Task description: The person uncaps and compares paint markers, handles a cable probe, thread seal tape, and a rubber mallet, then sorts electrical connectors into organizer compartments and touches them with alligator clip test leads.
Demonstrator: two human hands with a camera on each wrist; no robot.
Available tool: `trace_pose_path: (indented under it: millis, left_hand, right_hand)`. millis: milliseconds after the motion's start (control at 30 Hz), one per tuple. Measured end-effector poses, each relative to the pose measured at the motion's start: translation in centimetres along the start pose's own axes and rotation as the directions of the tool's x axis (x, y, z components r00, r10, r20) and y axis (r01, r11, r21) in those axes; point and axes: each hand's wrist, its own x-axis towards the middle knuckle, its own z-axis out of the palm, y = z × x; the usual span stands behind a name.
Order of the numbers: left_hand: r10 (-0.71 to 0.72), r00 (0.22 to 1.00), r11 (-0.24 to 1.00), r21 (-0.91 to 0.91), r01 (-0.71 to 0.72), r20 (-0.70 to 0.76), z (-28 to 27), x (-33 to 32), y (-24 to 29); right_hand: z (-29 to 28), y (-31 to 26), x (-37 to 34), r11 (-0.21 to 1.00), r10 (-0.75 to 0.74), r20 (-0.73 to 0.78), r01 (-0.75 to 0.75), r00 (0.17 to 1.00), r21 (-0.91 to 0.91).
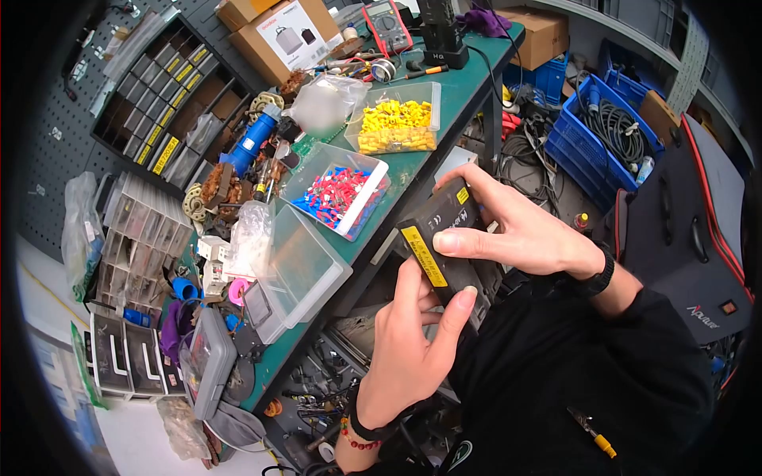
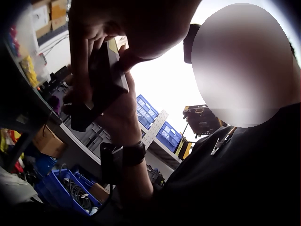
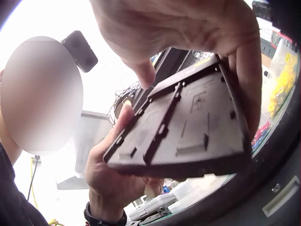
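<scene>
A flat black device (image 1: 448, 226) with a yellow label strip is held in the air in front of the torso. The left hand (image 1: 405, 349) grips its lower end, thumb on the near edge. Across its upper part lies the right hand (image 1: 524, 230), thumb on the labelled face and fingers round the far edge. In the right wrist view the device's moulded underside (image 3: 188, 122) shows slots and ridges, between the right hand (image 3: 188, 28) above and the left hand (image 3: 110, 174) below. The left wrist view shows the device (image 2: 106, 80) dark, edge-on.
On the green bench (image 1: 397, 178) stand a tub of yellow connectors (image 1: 397, 123), a tub of red and blue connectors (image 1: 337, 190), an empty clear box (image 1: 305, 266) and a multimeter (image 1: 387, 28). Blue crates (image 1: 583, 155) and a black case (image 1: 683, 230) are at the right.
</scene>
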Motion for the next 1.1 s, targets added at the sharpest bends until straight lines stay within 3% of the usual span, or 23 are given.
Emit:
trace_pose_path:
  millis: [33, 100, 133, 167, 267, 333, 433, 667, 1100]
  left_hand:
    - [0.001, 1.000, 1.000, 0.002, -0.001, -0.002, -0.1, 0.0, -0.1]
    - [-0.050, 0.997, 0.976, -0.215, 0.037, -0.055, -0.3, 0.0, -0.3]
    - [-0.057, 0.995, 0.957, -0.288, 0.031, -0.084, -0.6, 0.1, 0.0]
    - [-0.009, 0.995, 0.935, -0.355, -0.026, -0.095, -0.8, 0.2, -0.1]
    - [0.037, 0.993, 0.938, -0.340, -0.072, -0.108, -1.0, 0.1, -0.4]
    - [0.070, 0.985, 0.960, -0.258, -0.108, -0.155, -0.7, 0.0, -0.1]
    - [0.101, 0.980, 0.951, -0.275, -0.145, -0.170, -0.5, 0.0, -0.3]
    - [0.093, 0.983, 0.937, -0.321, -0.140, -0.155, -0.5, -0.1, -0.1]
    - [0.123, 0.986, 0.927, -0.343, -0.155, -0.112, -1.1, -0.3, 0.0]
  right_hand:
    - [-0.1, 0.2, 0.1, 1.000, -0.023, 0.010, 0.023, 1.000, -0.019]
    - [-1.1, -0.8, -0.1, 0.978, 0.105, 0.021, -0.107, 0.994, 0.180]
    - [-1.6, -0.5, 0.1, 0.962, 0.094, -0.008, -0.089, 0.996, 0.258]
    - [-1.7, -0.4, 0.1, 0.871, 0.093, 0.052, -0.106, 0.994, 0.480]
    - [-1.7, -0.2, 0.0, 0.873, 0.032, 0.037, -0.046, 0.999, 0.485]
    - [-1.4, 0.4, 0.2, 0.955, -0.174, -0.051, 0.181, 0.983, 0.236]
    - [-1.0, 0.9, 0.2, 0.919, -0.218, -0.085, 0.234, 0.972, 0.317]
    - [-1.1, 0.2, -0.2, 0.889, -0.245, -0.027, 0.235, 0.969, 0.393]
    - [-0.7, 0.0, -0.1, 0.882, -0.220, -0.081, 0.234, 0.972, 0.409]
